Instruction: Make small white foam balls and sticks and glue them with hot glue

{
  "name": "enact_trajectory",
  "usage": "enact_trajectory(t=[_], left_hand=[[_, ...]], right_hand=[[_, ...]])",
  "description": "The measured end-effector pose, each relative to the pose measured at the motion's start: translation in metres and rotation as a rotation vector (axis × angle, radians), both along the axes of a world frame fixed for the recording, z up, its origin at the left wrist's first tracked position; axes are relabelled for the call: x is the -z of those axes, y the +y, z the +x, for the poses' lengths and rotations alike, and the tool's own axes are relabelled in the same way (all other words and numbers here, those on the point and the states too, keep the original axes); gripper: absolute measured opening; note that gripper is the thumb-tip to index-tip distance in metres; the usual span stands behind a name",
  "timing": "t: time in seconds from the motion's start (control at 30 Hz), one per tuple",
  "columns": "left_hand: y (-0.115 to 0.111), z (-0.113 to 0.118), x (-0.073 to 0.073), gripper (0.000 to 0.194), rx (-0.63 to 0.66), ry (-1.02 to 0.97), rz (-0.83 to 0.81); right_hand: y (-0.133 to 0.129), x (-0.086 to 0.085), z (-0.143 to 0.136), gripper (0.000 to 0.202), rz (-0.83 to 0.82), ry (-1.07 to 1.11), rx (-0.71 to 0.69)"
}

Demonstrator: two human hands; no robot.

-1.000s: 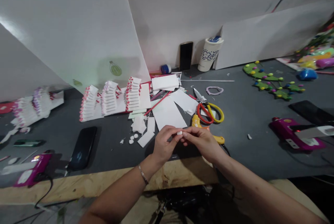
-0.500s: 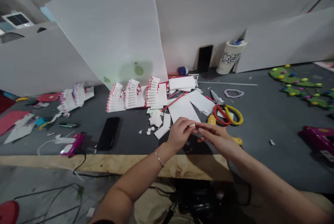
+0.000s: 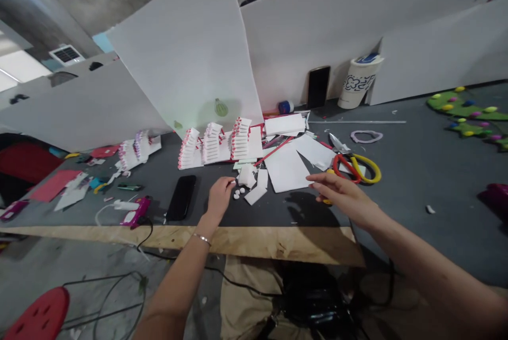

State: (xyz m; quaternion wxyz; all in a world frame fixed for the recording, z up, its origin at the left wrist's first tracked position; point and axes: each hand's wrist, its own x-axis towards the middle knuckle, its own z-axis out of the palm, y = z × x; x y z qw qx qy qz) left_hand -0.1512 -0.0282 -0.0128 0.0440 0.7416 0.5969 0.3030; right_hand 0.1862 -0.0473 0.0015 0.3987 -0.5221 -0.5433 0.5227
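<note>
My left hand (image 3: 220, 197) is closed in a pinch just left of several small white balls (image 3: 237, 193) and a crumpled white piece (image 3: 246, 176); a tiny white bit shows at its fingertips. Over the right side of a white paper sheet (image 3: 288, 168), my right hand (image 3: 343, 192) has its thumb and fingers pinched near a small white bit at the tips. Behind it are scissors (image 3: 359, 168) with red and yellow handles. Fan-like rows of white sticks with red tips (image 3: 240, 141) stand behind my left hand.
A black phone (image 3: 181, 197) lies left of my left hand, beside a purple power strip (image 3: 136, 212). Against the white board stand another phone (image 3: 318, 87) and a paper cup (image 3: 359, 82). Green pieces with coloured dots (image 3: 464, 107) lie far right. The wooden table edge (image 3: 278, 245) runs in front.
My hands have parted. The left hand has moved left toward the white balls, while the right stays near the scissors. The view has shifted a little to the left.
</note>
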Motion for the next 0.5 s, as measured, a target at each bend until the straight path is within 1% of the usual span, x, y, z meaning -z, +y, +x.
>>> enact_trajectory(t=[0.07,0.13,0.23,0.33,0.5], left_hand=[[0.004,-0.003,0.006,0.015,0.021,0.019,-0.016],[0.008,-0.004,0.009,0.014,0.050,0.031,-0.031],[0.010,-0.006,0.009,0.014,0.086,0.046,-0.054],[0.009,-0.009,0.008,0.016,0.094,0.057,-0.078],[0.004,-0.013,0.006,0.014,0.119,0.080,-0.137]], right_hand=[[0.000,0.000,-0.001,0.049,0.009,-0.009,0.001],[0.000,0.001,0.000,0.049,-0.002,-0.010,0.006],[0.001,0.000,0.002,0.051,-0.027,-0.006,0.013],[0.001,-0.001,0.003,0.054,-0.040,-0.013,0.003],[0.002,-0.003,0.001,0.061,-0.064,-0.022,0.005]])
